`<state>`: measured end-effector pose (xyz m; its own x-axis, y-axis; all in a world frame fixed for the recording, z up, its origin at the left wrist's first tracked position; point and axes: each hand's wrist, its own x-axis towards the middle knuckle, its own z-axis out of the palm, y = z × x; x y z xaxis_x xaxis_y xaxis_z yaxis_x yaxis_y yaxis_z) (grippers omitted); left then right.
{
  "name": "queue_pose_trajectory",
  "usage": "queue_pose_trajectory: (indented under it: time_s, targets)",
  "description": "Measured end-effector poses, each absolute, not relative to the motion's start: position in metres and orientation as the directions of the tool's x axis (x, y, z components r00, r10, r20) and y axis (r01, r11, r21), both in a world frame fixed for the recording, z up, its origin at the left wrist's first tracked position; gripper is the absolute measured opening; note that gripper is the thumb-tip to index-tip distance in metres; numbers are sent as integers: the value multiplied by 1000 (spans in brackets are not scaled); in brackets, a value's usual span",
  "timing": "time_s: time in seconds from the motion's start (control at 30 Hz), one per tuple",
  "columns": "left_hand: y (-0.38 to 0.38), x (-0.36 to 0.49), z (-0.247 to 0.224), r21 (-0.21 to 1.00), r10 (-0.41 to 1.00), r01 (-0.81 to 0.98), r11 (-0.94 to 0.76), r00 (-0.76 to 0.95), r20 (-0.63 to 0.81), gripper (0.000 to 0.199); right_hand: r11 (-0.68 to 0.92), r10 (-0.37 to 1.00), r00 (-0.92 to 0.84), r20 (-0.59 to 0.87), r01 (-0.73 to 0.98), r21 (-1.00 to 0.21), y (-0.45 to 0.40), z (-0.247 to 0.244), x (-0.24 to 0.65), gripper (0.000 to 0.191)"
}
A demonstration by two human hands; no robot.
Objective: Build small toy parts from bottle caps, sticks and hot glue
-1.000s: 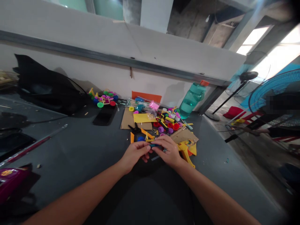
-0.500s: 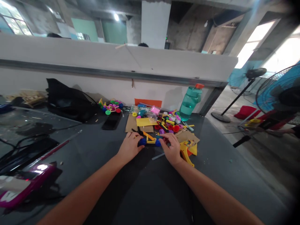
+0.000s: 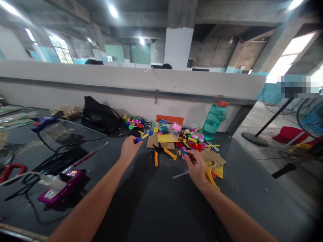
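My left hand (image 3: 129,148) pinches one blue wheel of a small toy axle assembly (image 3: 144,135), whose yellow frame points up and to the right toward a second blue wheel. On the right, my right hand (image 3: 196,164) has thumb and fingers closed around a small teal piece (image 3: 183,152); its exact kind is too small to make out. Between the hands, orange-handled pliers (image 3: 161,152) lie with their handles spread and their dark jaws over cardboard (image 3: 151,140). Just right of my right hand is a yellow curved-handled tool (image 3: 211,176).
Colourful small parts (image 3: 194,139) lie heaped behind my right hand, with a teal bottle (image 3: 213,122) beyond. Several assembled toys (image 3: 135,122) sit near a black bag (image 3: 99,117). A purple power strip (image 3: 64,188) and cables are at left; a white partition (image 3: 126,80) edges the desk's back.
My hands have moved apart. The left carried the blue-wheeled assembly up and left; the right kept the teal piece. The pliers are now uncovered, and the view has turned left and up.
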<state>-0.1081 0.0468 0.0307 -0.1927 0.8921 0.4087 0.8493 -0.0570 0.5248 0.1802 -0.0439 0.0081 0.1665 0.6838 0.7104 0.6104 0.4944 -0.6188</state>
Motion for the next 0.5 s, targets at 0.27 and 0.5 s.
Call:
queue_pose_trajectory:
  time_s: [0.27, 0.5]
  targets:
    - [59, -101, 7, 394, 920, 912, 114, -247, 305, 30, 495, 691, 146, 708, 618, -610, -43, 5, 177, 12]
    - [52, -99, 10, 376, 913, 923, 89, -226, 339, 49, 496, 722, 125, 681, 593, -635, -42, 8, 173, 12]
